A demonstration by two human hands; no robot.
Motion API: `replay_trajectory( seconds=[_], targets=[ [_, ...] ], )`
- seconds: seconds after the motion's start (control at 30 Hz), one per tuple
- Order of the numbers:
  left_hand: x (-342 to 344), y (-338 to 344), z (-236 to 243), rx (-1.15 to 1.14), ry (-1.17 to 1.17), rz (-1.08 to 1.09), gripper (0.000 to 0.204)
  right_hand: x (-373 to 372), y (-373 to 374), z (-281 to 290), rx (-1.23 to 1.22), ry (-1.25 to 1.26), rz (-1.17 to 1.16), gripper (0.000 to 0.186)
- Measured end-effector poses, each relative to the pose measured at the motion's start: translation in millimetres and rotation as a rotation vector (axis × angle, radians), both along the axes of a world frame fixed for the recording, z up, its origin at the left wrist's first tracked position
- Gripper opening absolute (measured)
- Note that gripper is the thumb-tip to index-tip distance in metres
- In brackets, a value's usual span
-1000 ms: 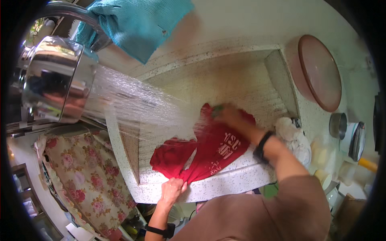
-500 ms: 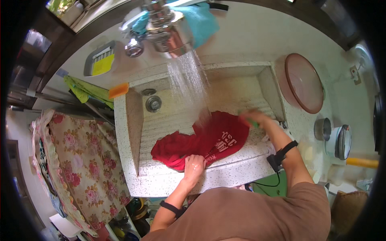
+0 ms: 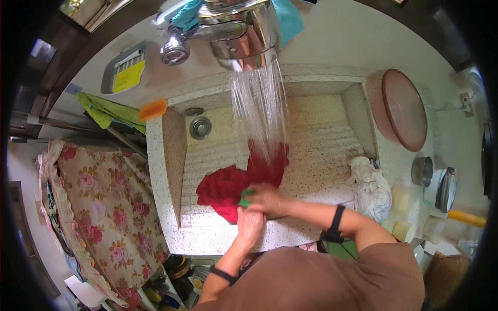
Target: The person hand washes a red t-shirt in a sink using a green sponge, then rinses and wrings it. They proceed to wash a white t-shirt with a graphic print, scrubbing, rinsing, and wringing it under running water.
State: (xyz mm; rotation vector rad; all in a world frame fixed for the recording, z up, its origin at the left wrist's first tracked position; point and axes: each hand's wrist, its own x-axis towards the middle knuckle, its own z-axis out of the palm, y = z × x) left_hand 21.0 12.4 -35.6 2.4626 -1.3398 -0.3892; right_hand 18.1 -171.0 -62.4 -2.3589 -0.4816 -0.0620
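A wet red garment (image 3: 223, 189) lies bunched on the ridged floor of the speckled stone sink (image 3: 332, 150). At the sink's front edge my left hand (image 3: 250, 225) is closed on the near end of the cloth. My right hand (image 3: 271, 200) has its fingers around a small green block (image 3: 247, 198), whose kind I cannot make out, against the garment just beyond my left hand. Water (image 3: 262, 111) pours from a chrome tap (image 3: 244, 44) onto the garment's far part.
An orange block (image 3: 153, 110) sits on the sink's left rim, beyond the drain (image 3: 200, 128). On the right rim lies a crumpled white cloth (image 3: 369, 189). A pink basin (image 3: 404, 110) leans at the back right, near a metal pot (image 3: 422, 171). A floral curtain (image 3: 109, 207) hangs at left.
My right hand has swept left and nearer with the green block, from the garment's right end to beside my left hand. The printed right part of the garment no longer lies spread out.
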Motion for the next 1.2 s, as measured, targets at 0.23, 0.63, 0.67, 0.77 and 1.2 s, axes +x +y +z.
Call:
replay_trajectory(
  seconds=[0.23, 0.63, 0.67, 0.77, 1.2],
  targets=[
    [1.1, 21.3, 9.2, 0.184, 0.064, 0.093, 0.035, 74.7, -126.3, -141.8, -0.391, 0.351, -0.585, 0.035],
    [14.2, 10.6, 8.8, 0.154, 0.148, -0.055, 0.029, 68.9, -145.1, -52.8, -0.695, 0.815, -0.322, 0.074],
    [15.3, 8.7, 9.8, 0.125, 0.131, -0.047, 0.032, 77.9, -154.6, -58.4, -0.849, 0.739, -0.401, 0.076],
    [14.2, 4.2, 15.3, 0.106, 0.225, 0.007, 0.043, 77.0, -148.2, -72.4, -0.48, 0.705, -0.538, 0.083],
    [9.2, -74.6, -22.7, 0.205, 0.371, 0.025, 0.081, 83.5, -94.7, -199.2, 0.067, 0.419, -0.364, 0.062]
  ],
)
